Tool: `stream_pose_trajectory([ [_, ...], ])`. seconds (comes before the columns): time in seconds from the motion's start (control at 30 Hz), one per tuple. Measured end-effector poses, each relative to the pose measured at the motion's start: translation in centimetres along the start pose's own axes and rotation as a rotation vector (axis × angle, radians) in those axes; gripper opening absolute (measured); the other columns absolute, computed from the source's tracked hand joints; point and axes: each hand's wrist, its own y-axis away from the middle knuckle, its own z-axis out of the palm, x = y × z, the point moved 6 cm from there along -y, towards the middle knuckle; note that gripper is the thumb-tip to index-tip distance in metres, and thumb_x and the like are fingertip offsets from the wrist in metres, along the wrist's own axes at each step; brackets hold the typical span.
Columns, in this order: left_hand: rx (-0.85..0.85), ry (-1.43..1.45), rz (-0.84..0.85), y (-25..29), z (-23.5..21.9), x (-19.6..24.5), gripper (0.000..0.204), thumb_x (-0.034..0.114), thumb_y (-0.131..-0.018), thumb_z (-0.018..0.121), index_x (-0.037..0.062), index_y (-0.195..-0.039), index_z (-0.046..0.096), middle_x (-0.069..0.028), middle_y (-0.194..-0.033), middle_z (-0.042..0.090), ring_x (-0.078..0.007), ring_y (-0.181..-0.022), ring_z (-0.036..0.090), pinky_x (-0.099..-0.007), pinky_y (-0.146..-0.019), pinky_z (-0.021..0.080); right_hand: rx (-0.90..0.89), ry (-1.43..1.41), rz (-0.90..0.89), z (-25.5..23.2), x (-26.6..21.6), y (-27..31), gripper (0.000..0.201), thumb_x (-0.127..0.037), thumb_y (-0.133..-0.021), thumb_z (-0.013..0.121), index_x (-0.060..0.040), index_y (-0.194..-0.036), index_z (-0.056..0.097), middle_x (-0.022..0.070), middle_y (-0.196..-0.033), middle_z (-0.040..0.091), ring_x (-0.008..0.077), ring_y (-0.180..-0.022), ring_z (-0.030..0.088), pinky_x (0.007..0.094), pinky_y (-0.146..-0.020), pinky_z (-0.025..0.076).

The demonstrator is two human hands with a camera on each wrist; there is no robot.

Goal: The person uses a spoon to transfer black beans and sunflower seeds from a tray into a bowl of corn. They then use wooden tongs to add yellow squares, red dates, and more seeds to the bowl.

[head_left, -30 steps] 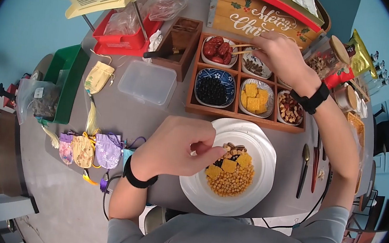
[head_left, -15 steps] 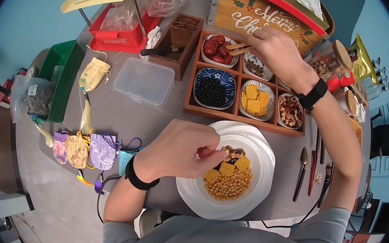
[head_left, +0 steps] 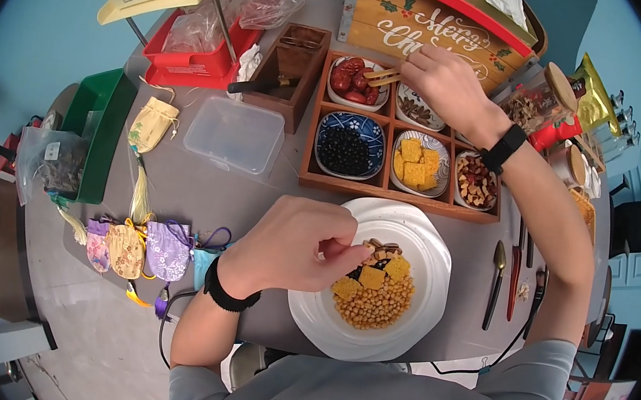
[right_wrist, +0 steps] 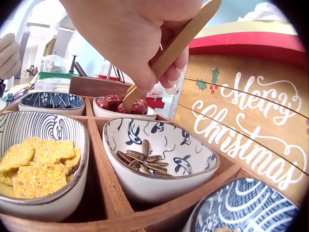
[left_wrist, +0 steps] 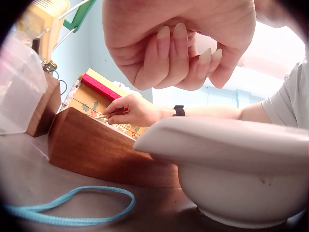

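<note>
My right hand (head_left: 453, 93) holds wooden tongs (right_wrist: 176, 46), their tips at the red dates (head_left: 352, 80) in a small dish. Next to those dates, striped sunflower seeds (right_wrist: 142, 159) lie in a fish-patterned dish, below the right hand. Both dishes sit in a divided wooden box (head_left: 400, 199), with black beans (head_left: 348, 152), yellow cracker squares (head_left: 418, 164) and mixed nuts (head_left: 477, 181). My left hand (head_left: 295, 245), fingers loosely curled and holding nothing, hovers over the left side of a white bowl (head_left: 430, 291). Inside the bowl are yellow-brown beans (head_left: 373, 305), cracker squares and some seeds.
Left of the box stand a lidded clear container (head_left: 234, 135) and a brown wooden caddy (head_left: 292, 66). Small drawstring pouches (head_left: 167, 251) lie near the left forearm. Utensils (head_left: 495, 283) lie right of the bowl. A Christmas crate (head_left: 435, 23) stands behind the box.
The tongs have stayed over the red dates, with the right hand shifting slightly left. My left hand has barely moved, and the whole head view has shifted a little.
</note>
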Motion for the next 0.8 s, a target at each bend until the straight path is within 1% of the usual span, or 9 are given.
stream_pose_trajectory([
  [0.23,0.011,0.038,-0.013,0.0,-0.2,-0.1,0.036,0.007,-0.082,0.078,0.0045,-0.062,0.049,-0.005,-0.055,0.044,-0.0189,-0.047,0.042,-0.0318,-0.046,0.032,-0.012,0.051,-0.018,0.6,0.0,0.2,0.018,-0.008,-0.08,0.065,-0.0039,-0.098,0.067,0.0072,-0.084,0.062,0.0263,-0.087,0.063,0.0364,-0.071,0.054],
  [0.4,0.004,0.057,-0.037,0.1,-0.4,-0.3,0.035,0.006,-0.082,0.079,0.0039,-0.063,0.049,-0.0047,-0.055,0.044,-0.0165,-0.049,0.041,-0.0309,-0.046,0.031,-0.009,0.001,0.054,-0.1,0.4,0.2,0.018,-0.008,-0.082,0.068,-0.0039,-0.099,0.071,0.0092,-0.083,0.065,0.028,-0.083,0.065,0.0393,-0.071,0.055],
  [0.5,0.045,0.048,-0.007,0.1,-0.6,-0.2,0.035,0.006,-0.083,0.078,0.0032,-0.065,0.048,-0.0046,-0.056,0.043,-0.0151,-0.049,0.039,-0.0306,-0.046,0.029,0.051,-0.07,0.114,-2.1,1.3,0.8,0.015,-0.011,-0.084,0.071,-0.0038,-0.097,0.073,0.012,-0.085,0.069,0.0303,-0.082,0.067,0.0414,-0.071,0.055],
  [0.53,0.068,0.045,-0.019,0.2,-0.7,-0.4,0.035,0.006,-0.084,0.077,0.003,-0.065,0.048,-0.004,-0.057,0.043,-0.0139,-0.05,0.038,-0.0301,-0.047,0.028,0.016,-0.049,0.152,-3.2,1.3,1.0,0.009,-0.014,-0.088,0.068,-0.0054,-0.09,0.071,0.0125,-0.088,0.071,0.0321,-0.087,0.07,0.0429,-0.074,0.057],
  [0.57,0.091,0.044,-0.038,0.3,-0.8,-0.6,0.035,0.006,-0.084,0.077,0.0028,-0.065,0.047,-0.0034,-0.058,0.042,-0.0126,-0.05,0.037,-0.0297,-0.047,0.027,0.084,-0.065,0.167,-4.8,1.1,1.5,0.012,-0.016,-0.091,0.069,-0.0052,-0.094,0.073,0.0137,-0.089,0.072,0.0342,-0.087,0.069,0.0431,-0.074,0.057],
  [0.63,0.13,0.05,-0.058,0.3,-1.2,-0.9,0.036,0.005,-0.086,0.075,0.0026,-0.066,0.046,-0.0022,-0.059,0.042,-0.0102,-0.052,0.035,-0.0286,-0.047,0.026,0.112,-0.096,0.153,-7.4,0.7,2.8,0.016,-0.017,-0.092,0.07,-0.0038,-0.099,0.074,0.0158,-0.091,0.072,0.0361,-0.087,0.069,0.043,-0.075,0.056],
  [0.73,0.187,0.063,-0.068,0.4,-1.8,-1.1,0.035,0.005,-0.089,0.073,0.0025,-0.066,0.046,0.002,-0.061,0.041,-0.0049,-0.056,0.033,-0.0261,-0.049,0.024,-0.07,-0.292,0.298,-10.7,-1.9,4.6,0.019,-0.013,-0.092,0.071,0.002,-0.103,0.074,0.0206,-0.092,0.071,0.0366,-0.083,0.07,0.0411,-0.073,0.055],
  [0.77,0.214,0.081,-0.079,0.5,-1.9,-1.2,0.035,0.006,-0.088,0.074,0.0021,-0.066,0.047,0.0002,-0.059,0.041,-0.0067,-0.054,0.034,-0.0269,-0.048,0.025,-0.163,-0.448,0.446,-11.2,-3.0,5.5,0.02,-0.012,-0.091,0.072,0.0036,-0.103,0.074,0.0205,-0.089,0.071,0.0346,-0.079,0.07,0.0396,-0.072,0.055],
  [0.8,0.239,0.098,-0.087,0.4,-2.0,-1.3,0.035,0.006,-0.087,0.075,0.0018,-0.066,0.047,-0.0016,-0.058,0.042,-0.0085,-0.053,0.035,-0.0277,-0.047,0.027,-0.189,-0.542,0.472,-11.6,-4.4,6.2,0.019,-0.011,-0.091,0.073,0.0039,-0.102,0.074,0.0198,-0.087,0.071,0.0334,-0.077,0.069,0.0389,-0.071,0.055],
])
